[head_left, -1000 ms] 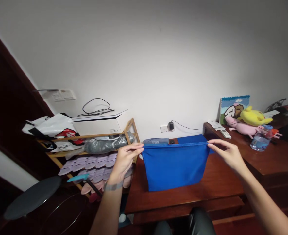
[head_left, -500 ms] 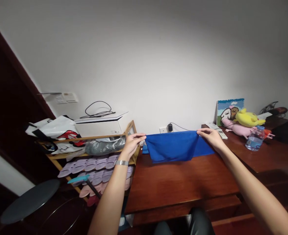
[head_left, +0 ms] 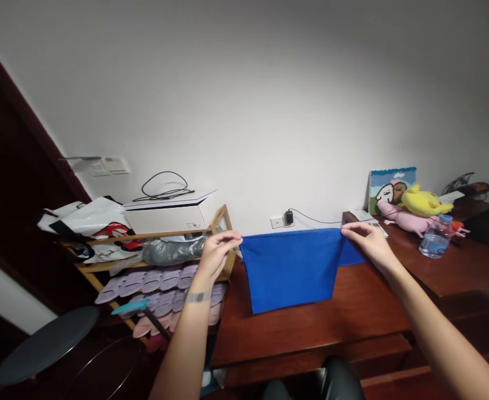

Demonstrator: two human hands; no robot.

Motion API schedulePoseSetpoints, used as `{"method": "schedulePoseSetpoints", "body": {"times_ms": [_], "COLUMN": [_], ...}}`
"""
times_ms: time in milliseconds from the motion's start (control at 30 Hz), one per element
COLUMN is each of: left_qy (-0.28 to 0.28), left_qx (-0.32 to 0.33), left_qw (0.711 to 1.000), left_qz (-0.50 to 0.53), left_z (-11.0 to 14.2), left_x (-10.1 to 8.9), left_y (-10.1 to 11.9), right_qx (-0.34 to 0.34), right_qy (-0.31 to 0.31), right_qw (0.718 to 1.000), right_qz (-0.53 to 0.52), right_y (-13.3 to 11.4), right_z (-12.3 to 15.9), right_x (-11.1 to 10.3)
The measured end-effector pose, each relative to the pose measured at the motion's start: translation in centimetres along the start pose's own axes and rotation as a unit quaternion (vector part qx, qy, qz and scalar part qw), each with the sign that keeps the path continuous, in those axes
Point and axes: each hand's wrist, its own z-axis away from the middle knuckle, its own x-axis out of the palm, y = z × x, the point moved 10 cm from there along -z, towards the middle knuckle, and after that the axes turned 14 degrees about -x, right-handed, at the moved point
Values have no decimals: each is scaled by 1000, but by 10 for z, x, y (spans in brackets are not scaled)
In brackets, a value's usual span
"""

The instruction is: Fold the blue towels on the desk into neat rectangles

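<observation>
A bright blue cloth [head_left: 291, 268] hangs stretched between my two hands above a dark red wooden table [head_left: 311, 328]. My left hand [head_left: 216, 255] pinches its upper left corner, fingers closed. My right hand [head_left: 364, 240] pinches the upper right corner, fingers closed too. The cloth's lower edge hangs just over the tabletop. More blue fabric [head_left: 352, 254] lies behind it on the table, partly hidden by the hanging cloth.
A bamboo shoe rack [head_left: 161, 261] with purple slippers, bags and a white box stands on the left. A dark round stool [head_left: 46, 344] sits at lower left. On the right desk [head_left: 456, 266] are plush toys, a picture and a water bottle [head_left: 433, 240]. A charger is plugged in at the wall.
Half a second ago the cloth was held further out over the table, bunched short; now my hands have drawn it nearer and it hangs longer.
</observation>
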Motion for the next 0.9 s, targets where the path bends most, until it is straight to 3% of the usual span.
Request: {"method": "schedulePoseSetpoints", "body": {"times_ms": [100,167,267,333,400,500,567,667,800,900], "left_qy": [-44,-52,-27,-18,-16,0,24,74,125,73], "left_qx": [57,68,23,-22,-50,-77,-108,-130,-121,-82], "left_qw": [997,994,994,995,996,995,987,968,949,935], "left_qz": [-40,-74,-103,-91,-66,-64,-116,-201,-264,-338], "left_z": [57,85,89,68,37,-19,-53,-86,-81,-53], "left_x": [-1,-5,-15,-22,-29,-40,-48,-56,-47,-18], "left_y": [25,30,10,-21,-60,-132,-187,-255,-315,-351], "right_qx": [-22,-28,-27,-19,3,53,87,134,158,141], "right_qy": [6,14,23,13,-11,-57,-83,-92,-82,-116], "right_qw": [999,998,998,999,999,997,993,984,976,971], "right_qz": [37,51,54,46,31,0,5,70,123,153], "right_y": [-29,-40,-33,-8,33,119,179,251,290,291], "right_z": [29,44,53,49,43,32,25,21,56,125], "right_x": [-18,-28,-28,-15,10,64,106,160,210,237]}}
